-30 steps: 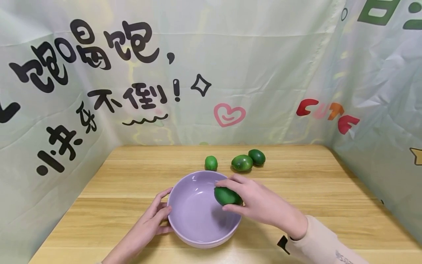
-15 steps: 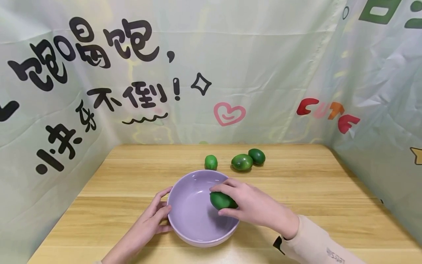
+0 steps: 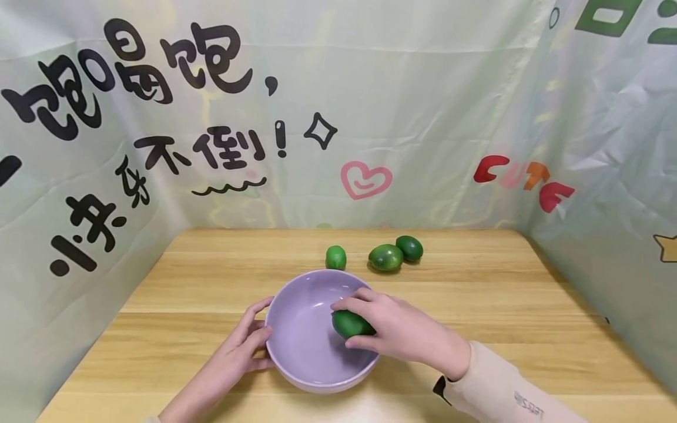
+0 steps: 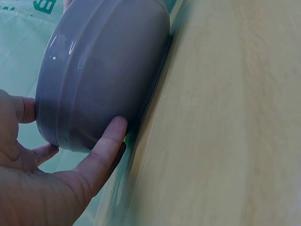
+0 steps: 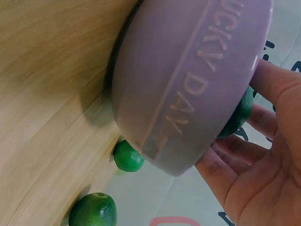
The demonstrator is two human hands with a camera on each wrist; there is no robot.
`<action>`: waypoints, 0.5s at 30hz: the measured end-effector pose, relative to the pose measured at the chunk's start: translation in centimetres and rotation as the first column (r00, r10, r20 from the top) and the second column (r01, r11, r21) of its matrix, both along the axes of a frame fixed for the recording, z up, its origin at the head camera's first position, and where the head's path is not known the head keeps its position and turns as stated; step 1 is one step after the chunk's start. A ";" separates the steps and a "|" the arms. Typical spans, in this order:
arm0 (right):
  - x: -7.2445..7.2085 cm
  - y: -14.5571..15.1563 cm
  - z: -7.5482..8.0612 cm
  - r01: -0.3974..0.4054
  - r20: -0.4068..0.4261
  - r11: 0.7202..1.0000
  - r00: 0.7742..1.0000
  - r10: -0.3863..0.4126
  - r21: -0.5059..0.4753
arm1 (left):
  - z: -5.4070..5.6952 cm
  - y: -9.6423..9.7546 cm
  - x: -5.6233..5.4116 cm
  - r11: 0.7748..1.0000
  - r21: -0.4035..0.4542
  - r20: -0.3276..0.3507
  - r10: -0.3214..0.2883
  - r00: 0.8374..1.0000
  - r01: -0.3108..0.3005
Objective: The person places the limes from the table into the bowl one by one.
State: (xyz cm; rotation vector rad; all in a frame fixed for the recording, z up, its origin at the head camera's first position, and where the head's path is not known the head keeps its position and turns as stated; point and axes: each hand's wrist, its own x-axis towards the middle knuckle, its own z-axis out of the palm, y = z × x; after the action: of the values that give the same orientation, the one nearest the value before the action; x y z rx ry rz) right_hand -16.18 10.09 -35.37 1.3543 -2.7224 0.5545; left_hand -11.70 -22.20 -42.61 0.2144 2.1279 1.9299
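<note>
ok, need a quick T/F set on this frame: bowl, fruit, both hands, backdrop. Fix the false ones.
1. The purple bowl is plain on the outside. False: the right wrist view shows lettering on it, including "DAY".
2. Three other green fruits lie on the table beyond the bowl. True.
3. The left hand lies flat on the table. False: it holds the side of the bowl.
4. The right hand holds a dark green fruit. True.
5. The heart on the backdrop is black. False: it is pink.
</note>
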 end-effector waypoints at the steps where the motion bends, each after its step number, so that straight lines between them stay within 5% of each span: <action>1: 0.0 -0.1 0.0 -0.001 -0.001 1.000 1.000 0.001 0.005 | 0.0 0.0 0.0 1.000 -0.002 -0.001 -0.001 1.000 0.001; 15: -0.1 -0.6 -0.6 -0.011 -0.012 0.999 1.000 0.012 0.053 | 0.1 -0.1 -0.1 1.000 -0.009 -0.002 0.001 1.000 -0.001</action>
State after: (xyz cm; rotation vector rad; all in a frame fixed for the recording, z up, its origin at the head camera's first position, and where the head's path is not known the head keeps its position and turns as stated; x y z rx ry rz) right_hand -16.32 9.50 -35.99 1.3806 -2.7403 0.4771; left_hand -11.77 -22.30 -42.52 0.2137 2.1386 1.9208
